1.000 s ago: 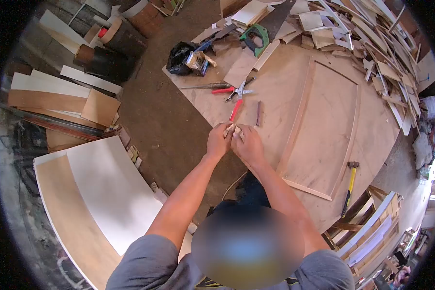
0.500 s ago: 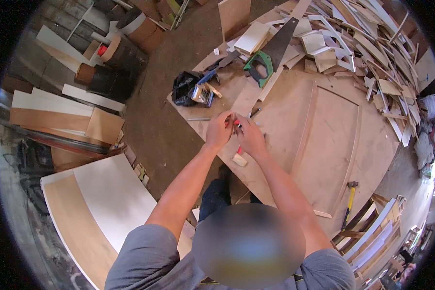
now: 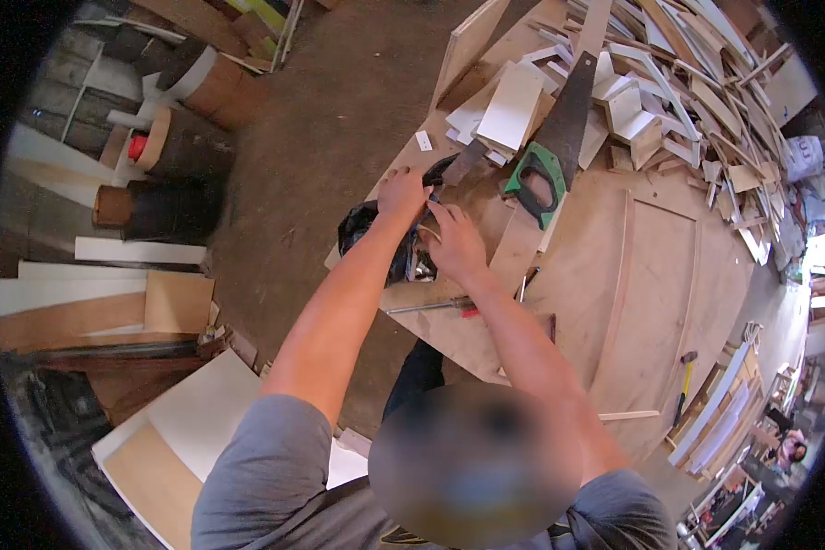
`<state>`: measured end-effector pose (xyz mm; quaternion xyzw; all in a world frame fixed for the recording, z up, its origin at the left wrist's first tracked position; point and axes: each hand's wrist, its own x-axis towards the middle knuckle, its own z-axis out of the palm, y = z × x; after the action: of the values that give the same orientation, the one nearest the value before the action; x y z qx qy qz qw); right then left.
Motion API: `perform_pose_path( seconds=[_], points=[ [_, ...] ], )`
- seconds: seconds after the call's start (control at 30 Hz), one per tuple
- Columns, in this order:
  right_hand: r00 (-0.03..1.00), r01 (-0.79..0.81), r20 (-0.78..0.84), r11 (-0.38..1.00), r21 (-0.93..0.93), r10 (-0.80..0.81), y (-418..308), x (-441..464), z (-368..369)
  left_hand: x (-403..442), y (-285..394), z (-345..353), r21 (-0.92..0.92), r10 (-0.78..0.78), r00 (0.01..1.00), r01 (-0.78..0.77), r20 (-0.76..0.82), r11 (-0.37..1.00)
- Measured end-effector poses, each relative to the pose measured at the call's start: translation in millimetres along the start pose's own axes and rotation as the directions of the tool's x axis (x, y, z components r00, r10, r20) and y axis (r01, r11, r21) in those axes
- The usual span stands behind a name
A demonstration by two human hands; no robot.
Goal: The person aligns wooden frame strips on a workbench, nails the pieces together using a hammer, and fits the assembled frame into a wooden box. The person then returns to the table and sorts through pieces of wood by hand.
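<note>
Over the near left part of the worktable [image 3: 559, 266], my left hand [image 3: 401, 194] is closed at the top of a black plastic bag [image 3: 356, 227]. What its fingers grip is hidden. My right hand [image 3: 456, 244] is just beside it, thumb and forefinger apart, above the bag's mouth. Small shiny pieces [image 3: 423, 268] show under the right hand. Beyond my left fingers lies a dark flat blade [image 3: 468, 161]. Below my right wrist are a long screwdriver [image 3: 429, 306] and a bit of a red handle [image 3: 470, 313], partly covered by my forearm.
A green-handled handsaw [image 3: 539, 183] lies right of my hands. Wood offcuts [image 3: 651, 110] pile up at the back right. A rectangular frame of thin strips [image 3: 614, 275] lies on the table. A yellow-handled hammer [image 3: 685, 390] rests near the right edge; boards [image 3: 73, 298] stand left.
Both hands have moved forward and left, from a small red item near the table's edge to the black bag. The view has shifted, and the red item is out of my fingers.
</note>
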<state>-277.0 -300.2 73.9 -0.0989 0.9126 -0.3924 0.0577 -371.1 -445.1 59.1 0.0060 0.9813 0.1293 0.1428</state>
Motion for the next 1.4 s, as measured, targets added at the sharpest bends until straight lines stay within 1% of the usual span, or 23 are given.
perform_pose_path(
  seconds=[0.1,0.2,0.3,0.4,0.5,0.53,0.6,0.7,0.8,0.83,0.9,0.93,0.97,1.0,1.03,1.1,1.13,1.17,1.2,1.23,1.3,1.33,1.4],
  points=[
    [0.998,-0.053,-0.027,0.998,0.013,0.054,-10.1,7.1,5.2,20.4,-12.4,7.4,0.0,0.06,0.996,-0.061,0.065,0.998],
    [0.997,-0.069,-0.046,0.998,0.008,0.069,-14.0,20.1,2.2,27.9,-13.7,2.7,0.045,0.034,0.995,-0.038,0.089,0.998],
    [0.994,-0.086,-0.071,0.996,-0.014,0.085,-17.6,33.9,2.4,35.4,-28.3,10.7,0.091,0.161,0.982,-0.17,0.094,0.981],
    [0.991,-0.105,-0.09,0.993,-0.043,0.101,-19.2,49.0,5.8,42.0,-40.1,22.1,0.056,0.235,0.966,-0.242,0.107,0.969],
    [0.987,-0.143,-0.081,0.989,-0.031,0.14,-21.5,56.2,7.6,42.6,-48.0,26.4,-0.078,0.286,0.956,-0.282,0.056,0.956],
    [0.985,-0.158,-0.074,0.987,-0.023,0.156,-22.4,56.3,5.8,43.9,-49.0,22.1,-0.076,0.317,0.946,-0.312,0.063,0.947],
    [0.989,-0.113,-0.097,0.993,-0.019,0.111,-24.0,53.1,0.8,44.6,-51.2,5.3,-0.074,0.377,0.923,-0.371,0.077,0.926],
    [0.983,-0.033,-0.18,0.999,-0.007,0.032,-21.4,46.9,-1.4,32.1,-49.1,-35.8,-0.047,0.248,0.968,-0.245,0.05,0.968],
    [0.95,0.098,-0.293,0.995,-0.035,-0.104,-30.8,37.4,-16.2,-4.5,-41.4,-93.8,0.041,0.23,0.973,-0.231,0.022,0.972],
    [0.931,0.147,-0.33,0.988,-0.056,-0.157,-36.5,33.8,-25.3,-16.3,-39.3,-108.9,0.048,0.266,0.963,-0.268,0.031,0.962],
    [0.908,0.193,-0.349,0.971,-0.143,-0.232,-45.4,23.7,-43.5,-39.9,-33.2,-132.0,0.061,0.337,0.94,-0.339,0.052,0.939],
    [0.896,0.211,-0.356,0.959,-0.188,-0.267,-45.8,17.1,-50.4,-49.4,-26.8,-140.0,0.052,0.417,0.903,-0.423,0.101,0.905],
    [0.963,0.148,-0.207,0.981,-0.124,-0.172,-42.9,8.8,-55.6,-58.1,-18.3,-145.9,0.039,0.497,0.854,-0.508,0.151,0.861],
    [0.996,0.068,-0.051,0.995,-0.069,-0.071,-38.1,-2.5,-62.0,-66.7,-7.7,-146.2,0.018,0.577,0.791,-0.593,0.203,0.805],
    [0.994,-0.028,0.108,0.999,-0.027,0.03,-31.7,-16.1,-69.9,-75.3,5.3,-141.5,-0.009,0.614,0.752,-0.631,0.241,0.776],
    [0.967,-0.162,0.212,0.984,0.069,0.144,-16.2,-55.2,-89.9,-95.4,39.7,-126.5,-0.067,0.687,0.655,-0.707,0.316,0.704],
    [0.945,-0.233,0.263,0.965,0.117,0.196,-8.1,-78.9,-100.4,-104.0,57.5,-113.0,-0.056,0.705,0.615,-0.738,0.354,0.672],
    [0.919,-0.303,0.313,0.939,0.164,0.242,1.2,-106.2,-111.3,-111.0,68.1,-89.6,-0.129,0.766,0.546,-0.78,0.341,0.613],
    [0.965,-0.157,0.235,0.974,0.163,0.117,35.1,-140.5,-100.5,-122.0,85.5,-68.7,-0.164,0.789,0.488,-0.802,0.374,0.574],
    [0.958,-0.213,0.231,0.959,0.185,0.168,41.9,-173.4,-112.7,-135.8,106.0,-51.1,-0.201,0.808,0.426,-0.821,0.407,0.534],
    [0.936,-0.326,0.216,0.914,0.24,0.277,50.9,-245.9,-134.0,-174.6,153.2,-19.7,-0.267,0.83,0.345,-0.832,0.438,0.487],
    [0.924,-0.382,0.174,0.845,0.375,0.341,59.2,-287.3,-137.2,-198.5,178.8,-3.3,-0.3,0.839,0.3,-0.835,0.454,0.461],
    [0.886,-0.462,0.151,0.803,0.377,0.438,71.4,-363.9,-150.4,-243.5,226.3,28.9,-0.35,0.834,0.221,-0.831,0.506,0.433]
  ],
)
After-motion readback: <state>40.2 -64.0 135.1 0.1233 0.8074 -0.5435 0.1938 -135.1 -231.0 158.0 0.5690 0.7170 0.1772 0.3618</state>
